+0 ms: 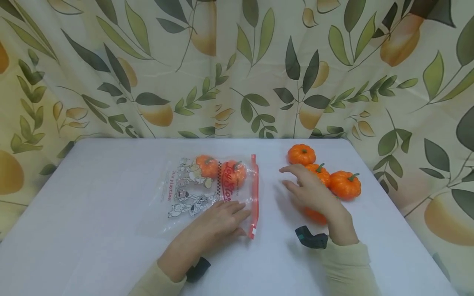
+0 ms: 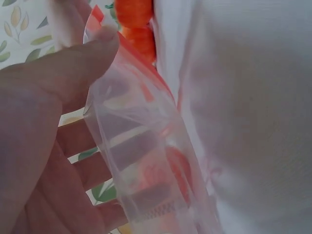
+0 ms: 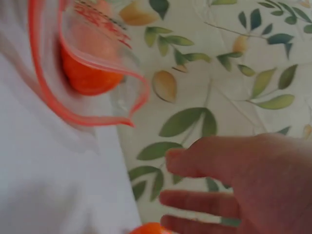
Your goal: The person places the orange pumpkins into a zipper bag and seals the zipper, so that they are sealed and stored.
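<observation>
A clear zip bag (image 1: 207, 193) with a red zip edge and cartoon print lies on the table, with two small orange toy pumpkins (image 1: 234, 173) inside. My left hand (image 1: 218, 220) holds the bag near its zip end, thumb on one side of the film and fingers on the other in the left wrist view. To the right, my right hand (image 1: 314, 191) hovers with fingers apart and nothing held. Several more toy pumpkins (image 1: 345, 185) sit beside and under it, some partly hidden by that hand. In the right wrist view the bag's mouth (image 3: 87, 119) gapes.
The white table (image 1: 92, 205) reaches back to a curtain (image 1: 229, 82) printed with leaves and fruit. Each wrist wears a dark camera mount (image 1: 311, 238).
</observation>
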The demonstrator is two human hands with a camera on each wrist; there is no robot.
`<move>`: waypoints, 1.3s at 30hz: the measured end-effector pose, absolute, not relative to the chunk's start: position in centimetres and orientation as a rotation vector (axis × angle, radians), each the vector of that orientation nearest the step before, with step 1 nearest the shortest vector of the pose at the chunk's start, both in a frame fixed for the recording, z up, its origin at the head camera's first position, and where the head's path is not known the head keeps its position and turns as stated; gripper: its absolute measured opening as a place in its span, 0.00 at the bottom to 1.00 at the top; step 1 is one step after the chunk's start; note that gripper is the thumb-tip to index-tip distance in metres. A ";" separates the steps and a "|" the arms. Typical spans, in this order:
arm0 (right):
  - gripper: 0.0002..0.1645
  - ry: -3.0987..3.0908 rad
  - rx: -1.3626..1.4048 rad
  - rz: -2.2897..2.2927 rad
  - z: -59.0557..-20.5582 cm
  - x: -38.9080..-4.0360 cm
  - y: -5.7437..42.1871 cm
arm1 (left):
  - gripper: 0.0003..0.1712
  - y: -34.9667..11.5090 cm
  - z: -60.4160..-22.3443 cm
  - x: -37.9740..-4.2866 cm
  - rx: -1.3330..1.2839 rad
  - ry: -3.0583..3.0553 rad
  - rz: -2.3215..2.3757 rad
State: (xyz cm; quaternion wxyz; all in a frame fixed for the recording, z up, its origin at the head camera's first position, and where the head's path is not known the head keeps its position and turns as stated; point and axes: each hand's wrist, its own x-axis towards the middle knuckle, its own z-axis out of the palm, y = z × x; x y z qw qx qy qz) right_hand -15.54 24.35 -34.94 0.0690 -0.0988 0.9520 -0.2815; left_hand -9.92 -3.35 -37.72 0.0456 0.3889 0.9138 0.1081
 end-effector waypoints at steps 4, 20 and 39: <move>0.22 2.927 -0.296 -0.732 -33.7 -14.7 25.7 | 0.30 -3.2 -37.5 -9.8 1.143 2.766 0.352; 0.30 2.826 -0.149 -0.474 -32.7 -13.0 27.1 | 0.28 -3.2 -37.6 -9.7 1.183 2.788 0.347; 0.31 2.749 -0.129 -0.393 -33.0 -12.7 27.1 | 0.25 -2.5 -37.9 -9.2 1.116 2.770 0.349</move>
